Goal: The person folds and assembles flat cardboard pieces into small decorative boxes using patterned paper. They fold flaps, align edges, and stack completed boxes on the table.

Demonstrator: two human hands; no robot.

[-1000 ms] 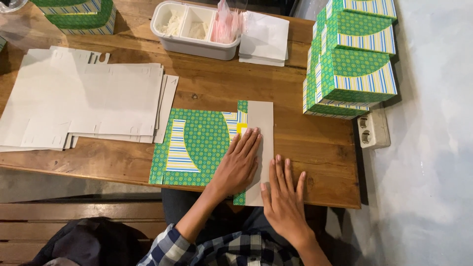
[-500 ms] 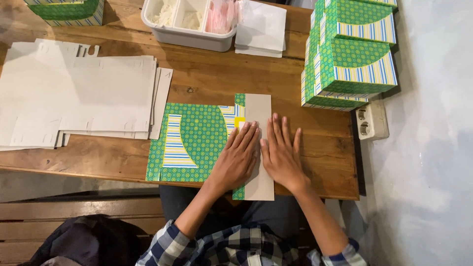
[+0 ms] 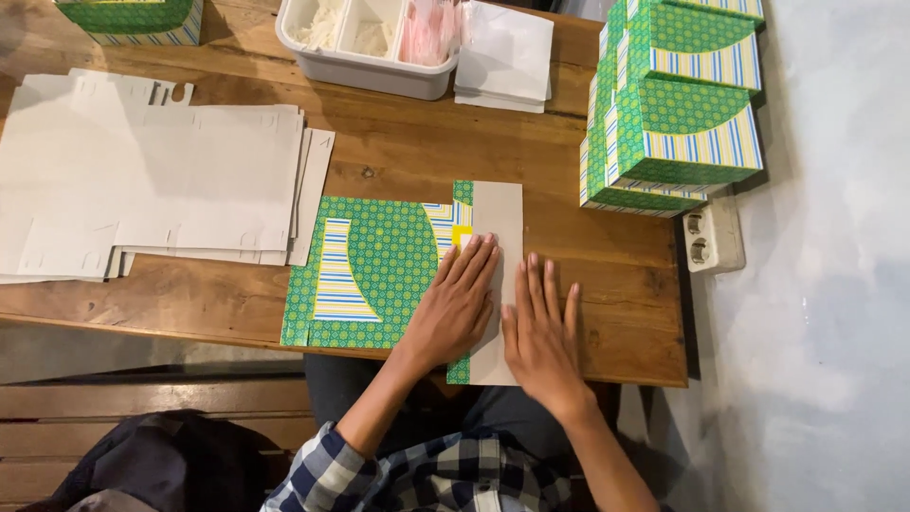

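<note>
A flat green patterned cardboard box blank (image 3: 374,270) with striped panels lies on the wooden table (image 3: 607,284) in front of me. Its grey inner flap (image 3: 500,213) is folded over at the right side. My left hand (image 3: 460,303) rests flat, fingers spread, across the fold where the green print meets the grey flap. My right hand (image 3: 542,327) lies flat beside it, partly on the flap's right edge and partly on the table. Neither hand grips anything.
A stack of grey unfolded blanks (image 3: 152,180) lies at left. Assembled green boxes (image 3: 678,104) are piled at right, another (image 3: 133,19) at far left. A white bin (image 3: 365,43) and white paper (image 3: 507,57) sit at the back. A wall socket (image 3: 706,237) is by the table's right edge.
My right hand came up from the table's front edge onto the grey flap beside my left hand, then slid slightly right. The left hand stays pressed on the fold.
</note>
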